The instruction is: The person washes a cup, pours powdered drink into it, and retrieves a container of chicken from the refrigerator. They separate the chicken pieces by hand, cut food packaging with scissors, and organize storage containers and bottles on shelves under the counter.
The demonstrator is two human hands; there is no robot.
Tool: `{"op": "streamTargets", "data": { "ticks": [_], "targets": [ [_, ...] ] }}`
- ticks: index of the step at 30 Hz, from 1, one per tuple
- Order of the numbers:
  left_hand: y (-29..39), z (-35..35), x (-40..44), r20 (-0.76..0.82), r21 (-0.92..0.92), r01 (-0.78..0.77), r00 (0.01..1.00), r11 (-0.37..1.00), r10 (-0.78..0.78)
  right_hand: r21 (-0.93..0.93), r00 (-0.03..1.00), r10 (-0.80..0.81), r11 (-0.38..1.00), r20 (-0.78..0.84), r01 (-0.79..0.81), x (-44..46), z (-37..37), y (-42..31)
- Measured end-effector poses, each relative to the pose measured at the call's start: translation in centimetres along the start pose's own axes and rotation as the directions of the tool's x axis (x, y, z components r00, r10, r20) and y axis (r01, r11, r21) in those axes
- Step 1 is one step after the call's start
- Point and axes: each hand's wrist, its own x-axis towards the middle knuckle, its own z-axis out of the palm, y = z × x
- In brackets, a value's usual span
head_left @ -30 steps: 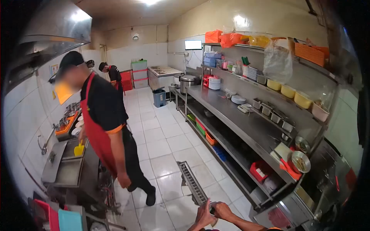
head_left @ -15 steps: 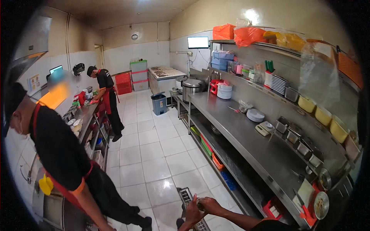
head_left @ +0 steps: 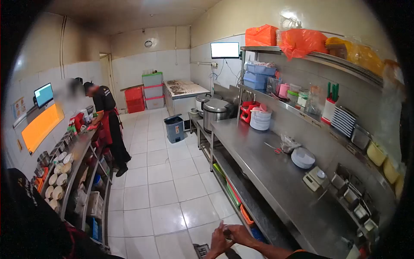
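At the bottom of the view, my left hand (head_left: 219, 241) and my right hand (head_left: 241, 235) are close together over the floor. Both curl around a small, roundish, dark thing (head_left: 227, 233) between them. Fingers cover most of it, so I cannot make out its kind. The long steel counter (head_left: 258, 166) runs just to the right of my hands and neither hand touches it. On the floor beneath my hands, a metal drain grate (head_left: 201, 250) partly shows.
One co-worker (head_left: 105, 105) bends over the left counter; another person's dark clothing (head_left: 34, 220) fills the lower left. A grey bin (head_left: 174, 129) stands down the aisle. White plates (head_left: 303, 158), scissors (head_left: 274, 148) and a kitchen scale (head_left: 315, 178) sit on the right counter.
My view has shifted forward along the aisle. The nearer co-worker has slipped toward the lower-left edge of view. My hands stay together around the small thing.
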Motion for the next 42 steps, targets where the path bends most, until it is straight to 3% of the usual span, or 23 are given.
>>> {"op": "streamTargets", "data": {
  "ticks": [2, 3, 5, 7, 8, 11, 12, 15, 16, 17, 20, 22, 23, 24, 26, 27, 28, 30, 33, 35, 37, 41, 42],
  "targets": [
    [-1.1, 1.3, 2.3, -0.018, 0.111, 0.008, 1.0, 0.994, -0.006, 0.051, 0.996, 0.046, 0.997, 0.076, -0.05, 2.4, -1.2, 1.7],
    [-1.3, 1.8, 3.5, -0.031, 0.08, 0.113, 0.993, 0.99, -0.11, 0.077, 0.987, 0.062, 0.994, 0.147, -0.074, 4.4, -2.6, 1.9],
    [-0.9, 2.0, 5.9, -0.149, -0.102, 0.202, 0.965, 0.974, -0.216, 0.101, 0.959, -0.11, 0.991, 0.263, 0.086, 7.4, -1.8, 5.5],
    [0.6, 1.5, 7.2, -0.17, -0.112, 0.346, 0.917, 0.932, -0.361, 0.075, 0.921, -0.242, 0.97, 0.305, 0.231, 9.3, -1.4, 7.6],
    [1.2, 1.5, 7.5, -0.175, -0.119, 0.419, 0.884, 0.9, -0.434, 0.07, 0.877, -0.165, 0.986, 0.451, 0.149, 10.2, -3.5, 5.7],
    [-1.4, 4.4, 4.9, -0.369, 0.203, 0.448, 0.858, 0.87, -0.356, 0.074, 0.883, -0.172, 0.985, 0.437, 0.156, 10.6, -3.0, 6.2],
    [-0.2, 3.6, 4.8, -0.445, 0.399, 0.414, 0.867, 0.818, -0.222, 0.133, 0.884, -0.19, 0.98, 0.428, 0.146, 10.6, -2.4, 6.4],
    [2.9, 3.0, 3.3, -0.603, -0.195, 0.504, 0.615, 0.841, -0.508, 0.3, 0.883, -0.237, 0.947, 0.405, 0.117, 9.4, -0.2, 6.4],
    [3.3, 1.9, 1.7, -0.52, 0.029, 0.577, 0.706, 0.816, -0.48, 0.335, 0.878, -0.27, 0.932, 0.395, 0.136, 9.0, -0.2, 5.5],
    [4.6, 1.6, 0.0, -0.572, 0.053, 0.58, 0.685, 0.813, -0.452, 0.42, 0.86, -0.251, 0.906, 0.445, 0.048, 8.4, 0.9, 5.0],
    [11.5, -0.7, -5.2, -0.779, 0.089, 0.636, 0.524, 0.766, -0.344, 0.447, 0.676, -0.315, 0.894, 0.666, -0.023, 5.6, 2.0, 0.1],
    [10.3, 0.6, -14.3, -0.714, 0.336, 0.767, 0.586, 0.546, -0.383, 0.484, 0.497, -0.348, 0.858, 0.795, -0.173, 2.5, 4.6, -4.1],
    [13.1, 0.0, -17.3, -0.764, 0.252, 0.809, 0.503, 0.53, -0.404, 0.464, 0.393, -0.346, 0.846, 0.852, -0.261, 0.6, 5.0, -6.9],
    [16.1, -0.5, -20.2, -0.807, 0.164, 0.841, 0.415, 0.516, -0.42, 0.502, 0.338, -0.44, 0.856, 0.832, -0.12, -1.6, 7.1, -8.7],
    [20.4, 0.8, -27.1, -0.916, -0.109, 0.923, 0.051, 0.368, -0.399, 0.376, 0.215, -0.31, 0.796, 0.926, -0.474, -7.9, 9.8, -14.0],
    [23.2, 0.3, -29.9, -0.923, -0.228, 0.892, -0.069, 0.391, -0.38, 0.327, 0.155, -0.289, 0.786, 0.945, -0.525, -11.1, 11.5, -16.9],
    [25.8, 0.1, -33.1, -0.923, -0.312, 0.844, -0.16, 0.437, -0.351, 0.328, 0.073, -0.405, 0.607, 0.911, -0.724, -14.4, 12.6, -19.5],
    [30.3, 0.4, -39.2, -0.928, -0.365, 0.864, -0.309, 0.347, -0.207, 0.183, -0.138, -0.458, 0.588, 0.878, -0.788, -20.3, 15.4, -24.1],
    [35.6, 0.5, -48.1, -0.874, -0.471, 0.839, -0.486, 0.272, -0.013, -0.078, -0.398, -0.519, 0.533, 0.757, -0.843, -28.8, 19.3, -32.7],
    [39.1, 1.5, -54.8, -0.817, -0.548, 0.823, -0.565, 0.152, 0.117, -0.002, -0.358, -0.47, 0.604, 0.807, -0.797, -36.1, 22.2, -37.8],
    [41.3, 2.6, -60.9, -0.745, -0.585, 0.768, -0.636, 0.262, 0.2, 0.092, -0.388, -0.487, 0.706, 0.782, -0.702, -41.8, 29.5, -40.8],
    [46.3, 3.1, -71.3, -0.567, -0.699, 0.683, -0.71, 0.214, 0.417, 0.001, -0.512, -0.431, 0.766, 0.743, -0.643, -54.2, 36.8, -53.2],
    [47.7, 3.0, -74.0, -0.506, -0.706, 0.654, -0.735, 0.272, 0.451, -0.035, -0.532, -0.401, 0.774, 0.746, -0.633, -57.7, 38.4, -56.8]
  ]
}}
